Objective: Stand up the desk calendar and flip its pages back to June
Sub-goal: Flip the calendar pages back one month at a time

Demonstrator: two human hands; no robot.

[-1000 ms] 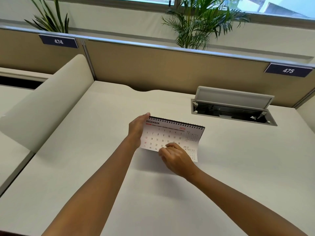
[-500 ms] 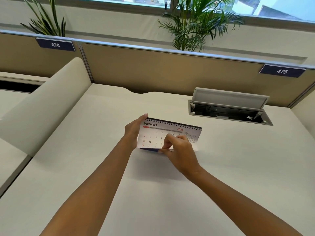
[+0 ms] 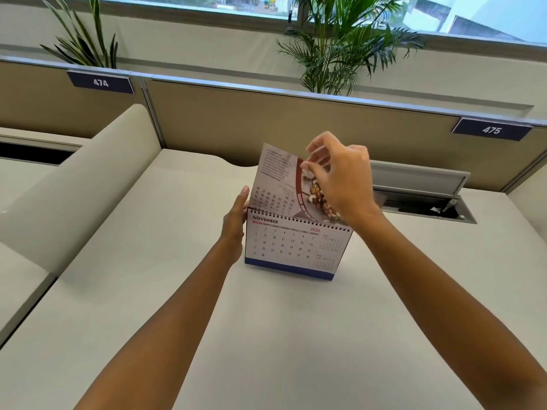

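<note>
One desk calendar (image 3: 291, 247) stands upright on the pale tabletop (image 3: 266, 335), its front sheet reading NOVEMBER; the left hand (image 3: 235, 223) steadies its left edge, fingers flat against it. The right hand (image 3: 340, 179) pinches one lifted page (image 3: 276, 179) above the spiral binding; two potted plants show behind the partition.

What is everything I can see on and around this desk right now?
desk calendar: one, white with blue base, standing mid-desk, showing November
lifted page: one, printed, raised above the spiral binding
desk: one, off-white
cable hatch: one, grey, lid open, right rear of desk
partition: tan, behind desk
number plates: two, navy, 474 and 475, on partition
plants: two, green, behind partition
left hand: steadying calendar's left edge
right hand: pinching the lifted page
</note>
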